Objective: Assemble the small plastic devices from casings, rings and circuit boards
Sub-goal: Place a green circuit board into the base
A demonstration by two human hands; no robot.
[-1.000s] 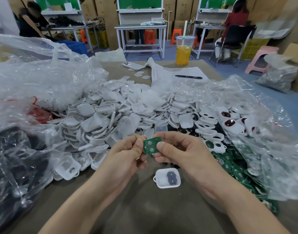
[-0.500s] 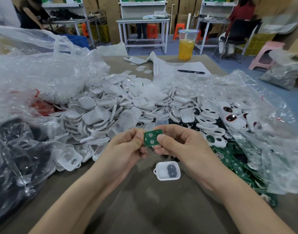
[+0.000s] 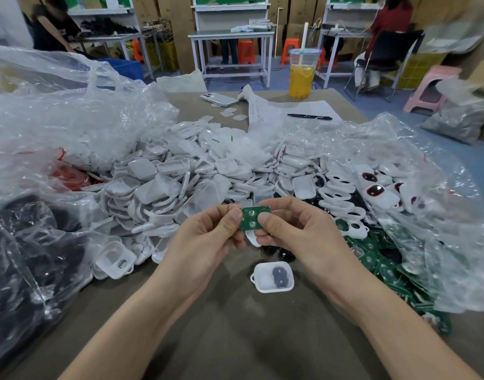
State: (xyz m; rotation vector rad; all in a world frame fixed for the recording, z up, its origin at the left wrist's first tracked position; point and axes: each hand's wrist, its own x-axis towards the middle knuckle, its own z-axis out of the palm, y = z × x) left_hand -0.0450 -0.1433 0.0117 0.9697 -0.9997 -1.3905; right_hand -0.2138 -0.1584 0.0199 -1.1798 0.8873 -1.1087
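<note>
**Board barely shifted since a second ago; open casing waits beneath the grips**

Hardly anything has moved: both grips keep the same pinch, and the board has only tipped slightly between them.

The left grip [image 3: 205,237] pinches the left edge of the green circuit board [image 3: 253,219] with thumb over curled fingers. The right grip [image 3: 298,231] pinches the opposite edge in the same way. The board faces up, with two round metal domes showing between the thumbs. The thumbs cover both ends, so its long axis cannot be told for sure, though it seems to run from grip to grip.

Below the grips, toward the person, the open casing [image 3: 273,277] lies hollow side up on the surface [image 3: 235,338], well apart from the board. A dark pad [image 3: 280,275] sits inside it. Its long axis runs left to right, with a small loop at the left end. It sits under the right grip more than the left, so the right looks nearer for lowering the board in.

Farther out, a heap of white casings [image 3: 180,182] lies beyond the grips, and loose green boards [image 3: 378,259] lie to the right.
</note>
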